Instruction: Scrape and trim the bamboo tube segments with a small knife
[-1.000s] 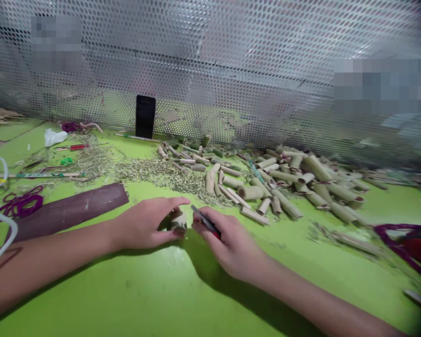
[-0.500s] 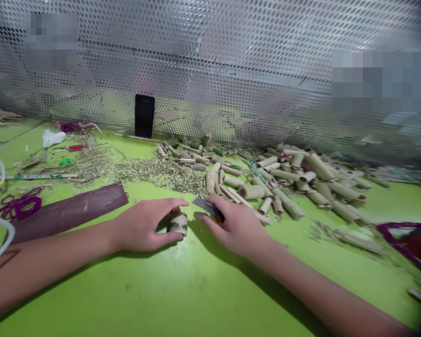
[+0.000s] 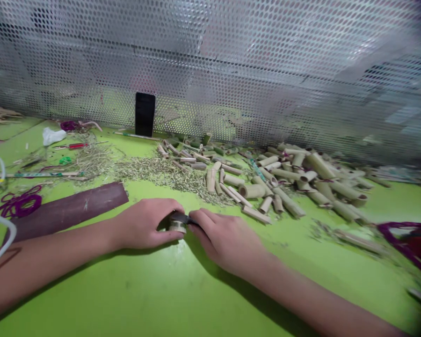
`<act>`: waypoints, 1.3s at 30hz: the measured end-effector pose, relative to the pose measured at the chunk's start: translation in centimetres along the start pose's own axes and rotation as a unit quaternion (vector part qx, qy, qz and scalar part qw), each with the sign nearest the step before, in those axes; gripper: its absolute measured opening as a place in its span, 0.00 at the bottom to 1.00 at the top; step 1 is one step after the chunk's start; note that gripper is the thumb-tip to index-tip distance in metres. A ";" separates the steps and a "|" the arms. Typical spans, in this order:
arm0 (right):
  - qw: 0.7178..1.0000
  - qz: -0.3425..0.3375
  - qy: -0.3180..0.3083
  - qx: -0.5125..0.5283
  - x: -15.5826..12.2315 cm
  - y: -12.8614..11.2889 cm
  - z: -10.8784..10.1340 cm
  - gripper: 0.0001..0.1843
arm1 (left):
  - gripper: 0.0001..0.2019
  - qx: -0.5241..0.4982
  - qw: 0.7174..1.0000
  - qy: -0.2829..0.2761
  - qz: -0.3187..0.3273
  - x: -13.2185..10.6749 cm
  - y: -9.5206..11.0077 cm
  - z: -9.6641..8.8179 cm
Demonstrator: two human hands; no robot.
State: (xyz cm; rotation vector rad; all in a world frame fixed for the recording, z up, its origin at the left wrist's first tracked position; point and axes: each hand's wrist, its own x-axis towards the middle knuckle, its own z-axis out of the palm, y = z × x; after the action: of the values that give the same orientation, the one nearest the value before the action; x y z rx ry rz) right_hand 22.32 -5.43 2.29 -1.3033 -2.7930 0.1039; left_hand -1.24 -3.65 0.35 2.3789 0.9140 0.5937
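Note:
My left hand (image 3: 145,223) is closed around a short bamboo piece (image 3: 177,226) that stands on the green table (image 3: 168,299). My right hand (image 3: 228,241) grips a small dark blade (image 3: 183,218) whose tip lies across the top of that bamboo piece. The two hands almost touch over it. Most of the blade's handle is hidden inside my right fist.
A heap of cut bamboo tubes (image 3: 284,180) lies behind and to the right. Shavings (image 3: 154,171) spread behind my hands. A dark brown strip (image 3: 70,210) lies at left, with purple cord (image 3: 19,205) beside it. A black phone (image 3: 145,114) leans on the perforated metal screen (image 3: 231,70).
My right hand moved left and brought the blade from beside the bamboo piece onto its top. My left hand kept its hold in the same place.

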 end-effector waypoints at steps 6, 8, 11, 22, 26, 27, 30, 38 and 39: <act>0.999 0.031 -0.023 -0.008 0.1 -0.6 -0.5 0.08 | 0.17 -0.008 1.000 0.008 -0.002 0.0 0.1 0.0; 0.998 0.039 -0.040 0.004 0.1 -0.7 -0.7 0.08 | 0.15 -0.001 1.000 0.010 0.002 0.0 0.1 0.0; 0.998 0.039 -0.057 0.009 0.1 -0.7 -1.0 0.09 | 0.13 0.013 1.000 0.012 0.010 0.1 0.0 0.1; 0.997 0.028 -0.056 0.044 -0.3 0.0 -0.7 0.12 | 0.12 0.030 0.998 0.008 0.050 0.2 -0.1 0.1; 0.992 0.029 -0.067 0.099 -0.5 0.3 -0.7 0.11 | 0.13 0.035 0.998 -0.004 0.052 0.1 0.0 0.0; 0.990 0.029 -0.071 0.114 -0.5 0.4 -0.7 0.11 | 0.13 0.034 0.998 -0.008 0.052 0.0 0.0 -0.1; 0.987 0.016 -0.078 0.142 -0.5 0.7 -0.9 0.11 | 0.13 0.030 0.998 -0.020 0.057 0.0 0.0 -0.2; 0.984 0.001 -0.085 0.158 -1.0 0.9 -1.2 0.11 | 0.15 0.003 0.997 -0.020 0.079 -0.2 -0.4 -0.3; 0.984 0.007 -0.082 0.156 -1.0 0.9 -1.3 0.11 | 0.16 -0.001 0.997 -0.018 0.071 -0.2 -0.5 -0.3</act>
State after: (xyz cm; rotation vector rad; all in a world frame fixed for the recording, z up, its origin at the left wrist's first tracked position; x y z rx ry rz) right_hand 23.73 -5.58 3.45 -1.2867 -2.7462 0.6497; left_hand -1.76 -3.39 0.26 2.4599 0.7320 0.6038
